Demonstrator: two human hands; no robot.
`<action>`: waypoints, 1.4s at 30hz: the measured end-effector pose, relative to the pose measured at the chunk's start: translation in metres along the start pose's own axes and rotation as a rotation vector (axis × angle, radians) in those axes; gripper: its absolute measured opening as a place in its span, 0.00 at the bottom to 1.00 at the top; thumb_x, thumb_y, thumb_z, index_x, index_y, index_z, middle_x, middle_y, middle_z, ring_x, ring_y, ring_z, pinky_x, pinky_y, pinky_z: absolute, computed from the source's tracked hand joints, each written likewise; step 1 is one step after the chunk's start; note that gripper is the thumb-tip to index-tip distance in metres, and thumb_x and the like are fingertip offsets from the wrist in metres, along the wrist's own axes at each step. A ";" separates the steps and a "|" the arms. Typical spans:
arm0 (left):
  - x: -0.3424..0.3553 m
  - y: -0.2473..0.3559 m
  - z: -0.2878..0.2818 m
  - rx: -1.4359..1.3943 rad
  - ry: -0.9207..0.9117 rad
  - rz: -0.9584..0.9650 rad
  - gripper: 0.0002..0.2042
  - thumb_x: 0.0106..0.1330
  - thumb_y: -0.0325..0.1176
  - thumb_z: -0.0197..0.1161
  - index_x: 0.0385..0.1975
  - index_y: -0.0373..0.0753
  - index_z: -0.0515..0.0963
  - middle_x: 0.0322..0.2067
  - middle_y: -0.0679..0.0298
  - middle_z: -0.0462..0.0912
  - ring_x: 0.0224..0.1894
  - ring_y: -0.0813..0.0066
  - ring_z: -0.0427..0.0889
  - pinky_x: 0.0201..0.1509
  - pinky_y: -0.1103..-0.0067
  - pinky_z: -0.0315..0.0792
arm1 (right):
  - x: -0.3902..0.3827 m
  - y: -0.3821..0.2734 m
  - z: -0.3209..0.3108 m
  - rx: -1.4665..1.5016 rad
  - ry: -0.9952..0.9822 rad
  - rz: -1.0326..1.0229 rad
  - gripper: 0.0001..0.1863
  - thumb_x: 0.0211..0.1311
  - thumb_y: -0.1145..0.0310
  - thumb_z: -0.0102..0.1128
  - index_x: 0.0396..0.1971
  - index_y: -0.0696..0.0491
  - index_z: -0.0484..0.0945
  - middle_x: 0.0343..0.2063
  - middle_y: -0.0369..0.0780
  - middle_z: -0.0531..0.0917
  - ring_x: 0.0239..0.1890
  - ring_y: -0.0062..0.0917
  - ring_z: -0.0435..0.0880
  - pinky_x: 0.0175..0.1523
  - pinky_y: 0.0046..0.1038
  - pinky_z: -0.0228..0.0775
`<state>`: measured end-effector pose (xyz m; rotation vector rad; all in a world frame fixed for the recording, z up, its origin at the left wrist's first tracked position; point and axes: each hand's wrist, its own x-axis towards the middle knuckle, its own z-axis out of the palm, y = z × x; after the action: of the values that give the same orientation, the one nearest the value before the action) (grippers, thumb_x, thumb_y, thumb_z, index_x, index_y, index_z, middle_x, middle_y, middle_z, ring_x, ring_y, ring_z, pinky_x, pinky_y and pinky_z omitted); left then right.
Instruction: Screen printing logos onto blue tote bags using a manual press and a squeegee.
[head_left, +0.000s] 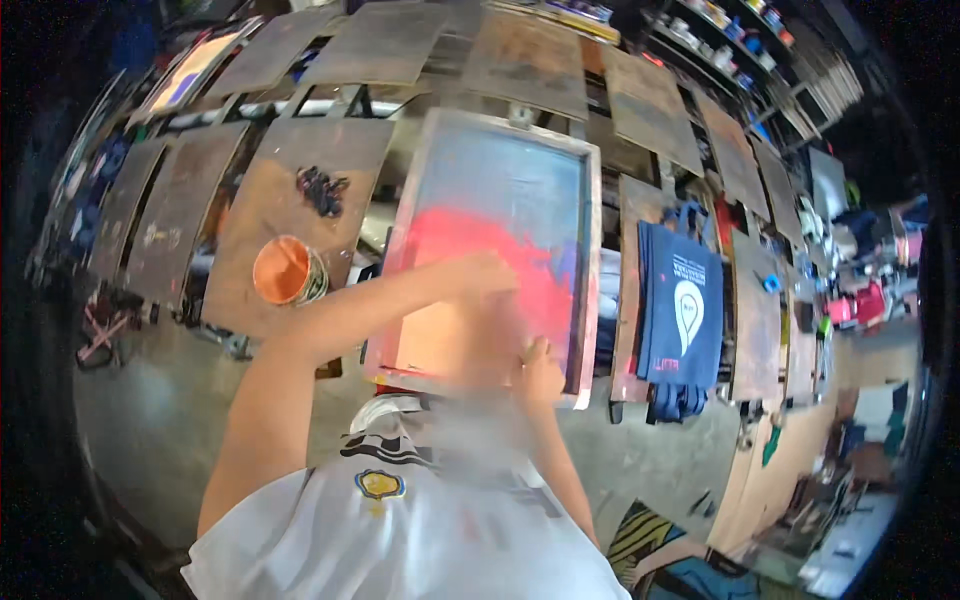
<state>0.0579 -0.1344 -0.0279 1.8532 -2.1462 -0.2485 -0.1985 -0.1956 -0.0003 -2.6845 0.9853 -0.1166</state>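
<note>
A wooden-framed printing screen (593,240) lies in front of me. Wet red ink (450,232) covers the middle of its mesh, with blue-grey mesh above and a pale orange patch at the lower left. My left hand (487,275) reaches across over the red ink, its fingers curled closed. Lower right, my right hand (541,375) is closed near the frame's near end, thumb upward. A blurred patch lies between and below the hands, so whatever they grip is hidden.
On the board (350,150) at left stand an orange-lined tub (285,270) and a dark crumpled bundle (322,191). Right of the screen, a navy printed tote bag (680,300) lies on another board. More boards (525,60) ring the far side; shelves (715,45) hold containers.
</note>
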 end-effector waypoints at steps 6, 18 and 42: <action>0.025 -0.032 0.001 0.300 -0.116 0.217 0.19 0.45 0.40 0.73 0.37 0.51 0.76 0.39 0.70 0.77 0.47 0.68 0.78 0.51 0.64 0.69 | 0.007 -0.049 0.012 -0.040 0.042 0.194 0.17 0.55 0.66 0.65 0.43 0.54 0.73 0.37 0.47 0.79 0.39 0.46 0.82 0.39 0.45 0.75; -0.083 -0.048 -0.012 0.127 0.196 -0.167 0.08 0.52 0.31 0.64 0.32 0.46 0.75 0.36 0.66 0.77 0.44 0.63 0.77 0.43 0.67 0.73 | 0.062 -0.080 0.051 -0.101 0.058 -0.127 0.10 0.58 0.65 0.64 0.33 0.55 0.76 0.32 0.45 0.82 0.33 0.41 0.85 0.36 0.39 0.78; -0.153 0.168 0.051 0.267 0.498 -1.169 0.13 0.57 0.31 0.61 0.42 0.37 0.73 0.36 0.59 0.76 0.41 0.62 0.81 0.35 0.70 0.80 | 0.089 -0.079 0.035 -0.145 -0.249 -0.993 0.05 0.50 0.72 0.61 0.29 0.48 0.78 0.30 0.39 0.82 0.34 0.36 0.86 0.34 0.39 0.79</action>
<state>-0.0966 0.0392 -0.0388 2.7305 -0.6279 0.2653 -0.0754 -0.1870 -0.0134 -2.9452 -0.4739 0.0983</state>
